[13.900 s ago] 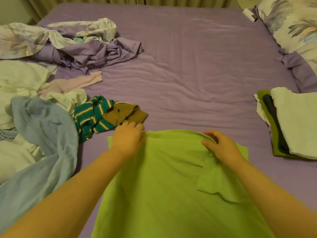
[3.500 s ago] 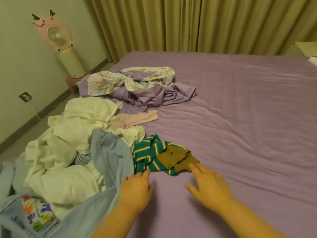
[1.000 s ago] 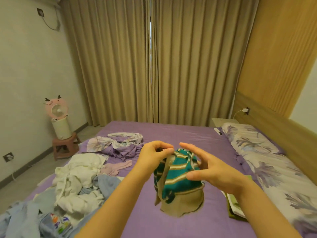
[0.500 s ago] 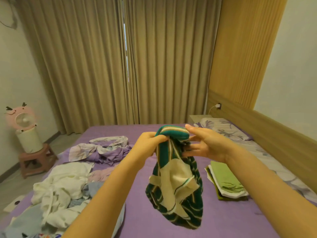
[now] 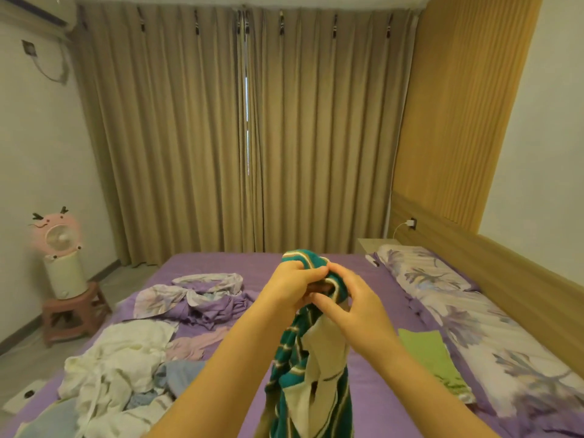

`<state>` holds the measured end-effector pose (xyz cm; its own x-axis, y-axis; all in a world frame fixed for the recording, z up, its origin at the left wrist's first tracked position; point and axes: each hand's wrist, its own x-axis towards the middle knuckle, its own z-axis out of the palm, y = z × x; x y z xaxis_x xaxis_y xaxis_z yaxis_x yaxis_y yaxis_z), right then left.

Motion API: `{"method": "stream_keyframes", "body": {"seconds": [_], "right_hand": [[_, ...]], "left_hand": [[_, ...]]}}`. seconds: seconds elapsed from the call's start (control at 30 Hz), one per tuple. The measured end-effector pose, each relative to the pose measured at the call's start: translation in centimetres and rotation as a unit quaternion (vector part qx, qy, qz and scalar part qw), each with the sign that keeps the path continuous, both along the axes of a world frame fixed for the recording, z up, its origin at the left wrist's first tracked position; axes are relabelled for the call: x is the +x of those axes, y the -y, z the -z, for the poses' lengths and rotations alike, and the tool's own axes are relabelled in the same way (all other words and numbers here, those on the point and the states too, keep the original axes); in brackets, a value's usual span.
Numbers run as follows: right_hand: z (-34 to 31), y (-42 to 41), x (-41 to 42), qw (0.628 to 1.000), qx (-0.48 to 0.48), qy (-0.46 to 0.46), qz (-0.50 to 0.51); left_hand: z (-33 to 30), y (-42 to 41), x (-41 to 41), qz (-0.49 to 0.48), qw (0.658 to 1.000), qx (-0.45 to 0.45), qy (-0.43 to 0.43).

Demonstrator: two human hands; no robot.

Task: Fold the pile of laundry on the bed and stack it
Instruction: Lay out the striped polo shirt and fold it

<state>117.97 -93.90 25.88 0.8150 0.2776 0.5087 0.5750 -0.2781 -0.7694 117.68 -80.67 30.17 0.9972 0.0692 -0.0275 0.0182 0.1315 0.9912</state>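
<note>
A teal garment with cream stripes (image 5: 311,384) hangs in the air above the purple bed (image 5: 373,403), bunched at its top. My left hand (image 5: 292,287) grips that bunched top edge. My right hand (image 5: 354,308) pinches the cloth just below and to the right, close against the left hand. The unfolded laundry pile (image 5: 117,368) of white, pale blue and pink clothes lies on the bed's left side. A folded stack with a green shirt on top (image 5: 429,355) sits at the right, beside the pillows.
A crumpled purple and floral sheet (image 5: 196,295) lies further back on the bed. Floral pillows (image 5: 458,311) line the right side under a wooden headboard. A pink fan (image 5: 57,238) stands on a small stool at the left. Curtains cover the far wall.
My hands have drawn closer together on the garment's top, and it hangs longer and narrower. The head view has tilted up slightly. Earlier, the green shirt went onto the stack.
</note>
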Motion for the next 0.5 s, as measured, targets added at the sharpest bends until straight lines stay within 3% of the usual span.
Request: {"method": "stream_keyframes", "body": {"seconds": [0.1,0.2,0.27,0.3,0.33,0.43,0.5], "right_hand": [[-0.3,-0.1,1.3,1.0,0.025,0.001,0.011],[-1.4,0.5,2.6,0.992,0.056,-0.073,-0.084],[-2.0,0.5,2.9,0.981,0.046,-0.12,-0.142],[-2.2,0.4,3.1,0.977,0.029,-0.133,-0.162],[-2.3,0.4,3.2,0.973,0.012,-0.142,-0.179],[-2.6,0.9,3.7,0.957,0.01,-0.188,-0.222],[-2.6,2.0,4.3,0.944,0.021,-0.229,-0.236]], "left_hand": [[0.1,-0.8,-0.6,0.021,1.0,0.015,0.009],[0.7,-2.4,-1.2,-0.048,0.98,0.165,0.097],[1.0,-3.3,-1.6,-0.155,0.907,0.329,0.212],[0.9,-3.6,-1.6,-0.16,0.866,0.398,0.258],[0.9,-3.7,-1.8,-0.12,0.849,0.435,0.273],[1.0,-3.4,-1.9,0.047,0.901,0.39,0.186],[1.7,-3.1,-1.5,0.063,0.908,0.382,0.164]]}}
